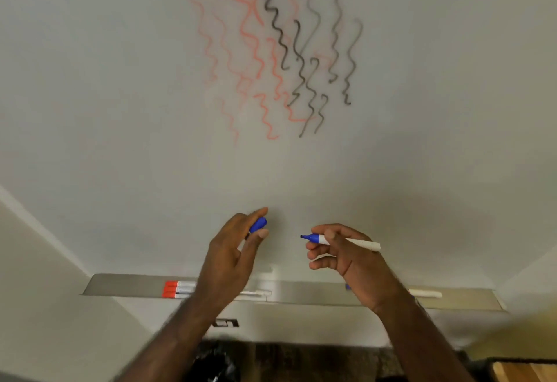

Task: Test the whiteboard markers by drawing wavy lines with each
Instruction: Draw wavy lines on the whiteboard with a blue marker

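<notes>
Below wavy lines [289, 59] | right hand [340, 252]: uncapped marker [358, 242] | left hand [232, 249]: cap [258, 225]

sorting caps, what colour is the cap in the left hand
Blue, matching the uncapped marker in the right hand; cap, left hand, head view.

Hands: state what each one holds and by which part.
Right hand: uncapped blue marker, fingers around mid-barrel. Left hand: its blue cap, pinched.

The metal tray [126, 283] under the whiteboard holds red-capped markers [177, 289] and white marker barrels [426, 293].
</notes>
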The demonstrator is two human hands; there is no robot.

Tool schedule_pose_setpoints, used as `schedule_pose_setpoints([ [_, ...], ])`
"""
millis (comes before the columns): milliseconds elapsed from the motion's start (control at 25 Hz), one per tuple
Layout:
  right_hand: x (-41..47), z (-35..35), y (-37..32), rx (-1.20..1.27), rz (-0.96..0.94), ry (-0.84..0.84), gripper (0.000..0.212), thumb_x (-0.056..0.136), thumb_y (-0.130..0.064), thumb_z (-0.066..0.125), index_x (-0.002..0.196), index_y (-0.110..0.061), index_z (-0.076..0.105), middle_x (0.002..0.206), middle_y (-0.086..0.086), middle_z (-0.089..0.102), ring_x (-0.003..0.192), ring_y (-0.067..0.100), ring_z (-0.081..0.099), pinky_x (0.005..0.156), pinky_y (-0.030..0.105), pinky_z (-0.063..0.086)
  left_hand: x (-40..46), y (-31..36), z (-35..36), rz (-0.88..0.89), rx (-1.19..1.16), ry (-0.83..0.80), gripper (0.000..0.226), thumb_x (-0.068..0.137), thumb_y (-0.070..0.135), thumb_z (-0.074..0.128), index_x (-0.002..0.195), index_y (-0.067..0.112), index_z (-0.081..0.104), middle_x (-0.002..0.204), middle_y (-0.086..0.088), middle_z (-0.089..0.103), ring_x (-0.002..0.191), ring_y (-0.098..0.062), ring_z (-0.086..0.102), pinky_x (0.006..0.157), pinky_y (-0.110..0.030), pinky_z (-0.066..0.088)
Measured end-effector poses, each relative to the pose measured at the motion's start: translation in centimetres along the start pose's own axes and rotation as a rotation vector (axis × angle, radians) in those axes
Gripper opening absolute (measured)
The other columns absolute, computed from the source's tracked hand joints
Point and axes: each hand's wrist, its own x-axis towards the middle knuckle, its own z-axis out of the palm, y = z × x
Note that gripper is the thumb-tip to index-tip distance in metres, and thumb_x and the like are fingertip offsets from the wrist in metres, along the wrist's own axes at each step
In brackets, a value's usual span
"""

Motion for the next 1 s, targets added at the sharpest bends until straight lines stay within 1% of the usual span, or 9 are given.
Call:
schedule_pose_setpoints([
  [80, 0.7, 1.9, -2.5, -0.071, -0.111, 0.014, 0.031, 0.092, -0.030, 0.076, 0.110, -0.004, 0.077, 0.103, 0.030, 0.074, 0.090, 0.038, 0.072, 0.076, 0.044, 0.064, 3.5, 1.1, -2.7, 0.144, 0.103, 0.162, 0.027, 0.102, 0.022, 0.063, 0.127, 0.017, 0.071, 0.112, 0.006, 0.071, 0.108, -0.011, 0.067, 0.096, -0.029, 0.053],
  [160, 1.5, 4.0, -5.2, -0.126, -0.217, 0.005, 0.019, 0.097, -0.021, 0.073, 0.109, -0.006, 0.077, 0.103, 0.029, 0.074, 0.090, 0.040, 0.073, 0.076, 0.045, 0.064, 7.2, 2.3, -5.3, 0.288, 0.214, 0.346, 0.024, 0.102, 0.017, 0.064, 0.122, 0.006, 0.072, 0.119, -0.004, 0.072, 0.114, -0.022, 0.067, 0.103, -0.039, 0.052],
  [280, 2.7, 7.4, -9.1, -0.187, -0.378, 0.017, 0.021, 0.094, -0.016, 0.070, 0.109, -0.003, 0.076, 0.100, 0.029, 0.074, 0.089, 0.040, 0.074, 0.078, 0.049, 0.064, 12.5, 4.2, -8.9, 0.460, 0.296, 0.568, 0.026, 0.104, 0.009, 0.066, 0.126, -0.004, 0.069, 0.131, -0.016, 0.069, 0.127, -0.031, 0.063, 0.111, -0.044, 0.049],
  [400, 3.9, 10.5, -12.7, -0.234, -0.524, 0.045, 0.012, 0.096, 0.000, 0.070, 0.107, 0.000, 0.074, 0.097, 0.029, 0.074, 0.085, 0.036, 0.073, 0.076, 0.045, 0.064, 16.9, 5.0, -11.8, 0.565, 0.357, 0.725, 0.030, 0.106, 0.007, 0.062, 0.133, -0.006, 0.064, 0.144, -0.020, 0.061, 0.142, -0.036, 0.054, 0.117, -0.056, 0.044],
  [480, 4.4, 12.4, -14.6, -0.271, -0.604, 0.061, 0.014, 0.093, 0.004, 0.072, 0.105, -0.003, 0.074, 0.097, 0.022, 0.076, 0.083, 0.035, 0.075, 0.076, 0.041, 0.065, 19.2, 4.6, -13.3, 0.579, 0.431, 0.749, 0.035, 0.109, 0.009, 0.059, 0.140, -0.005, 0.059, 0.153, -0.023, 0.053, 0.149, -0.040, 0.043, 0.122, -0.062, 0.034],
  [640, 5.4, 16.1, -16.4, -0.378, -0.767, 0.093, 0.019, 0.091, 0.002, 0.076, 0.101, -0.013, 0.072, 0.093, 0.010, 0.077, 0.078, 0.040, 0.075, 0.070, 0.046, 0.064, 21.7, 2.6, -14.8, 0.553, 0.498, 0.724, 0.041, 0.112, 0.018, 0.052, 0.148, -0.002, 0.052, 0.162, -0.022, 0.041, 0.157, -0.032, 0.026, 0.130, -0.058, 0.018],
  [720, 6.0, 17.7, -16.7, -0.448, -0.851, 0.132, 0.017, 0.091, 0.000, 0.077, 0.099, -0.013, 0.070, 0.088, 0.006, 0.075, 0.072, 0.036, 0.072, 0.064, 0.046, 0.061, 22.2, 2.0, -15.0, 0.590, 0.506, 0.731, 0.041, 0.112, 0.017, 0.052, 0.148, -0.003, 0.052, 0.160, -0.023, 0.042, 0.156, -0.030, 0.026, 0.131, -0.055, 0.017],
  [840, 7.6, 19.4, -17.2, -0.538, -0.996, 0.214, 0.013, 0.087, -0.001, 0.079, 0.095, -0.007, 0.070, 0.077, -0.004, 0.072, 0.063, 0.012, 0.068, 0.057, 0.027, 0.055, 22.5, 1.4, -15.1, 0.619, 0.531, 0.745, 0.041, 0.110, 0.015, 0.056, 0.146, -0.004, 0.053, 0.158, -0.024, 0.045, 0.154, -0.033, 0.030, 0.129, -0.058, 0.019],
  [1000, 9.6, 21.0, -18.0, -0.607, -1.139, 0.332, 0.009, 0.089, -0.010, 0.082, 0.092, -0.009, 0.074, 0.076, -0.006, 0.072, 0.063, 0.014, 0.068, 0.057, 0.025, 0.053, 22.7, 0.9, -14.9, 0.618, 0.546, 0.772, 0.041, 0.107, 0.011, 0.061, 0.144, -0.006, 0.055, 0.155, -0.026, 0.048, 0.150, -0.045, 0.038, 0.125, -0.066, 0.027],
])
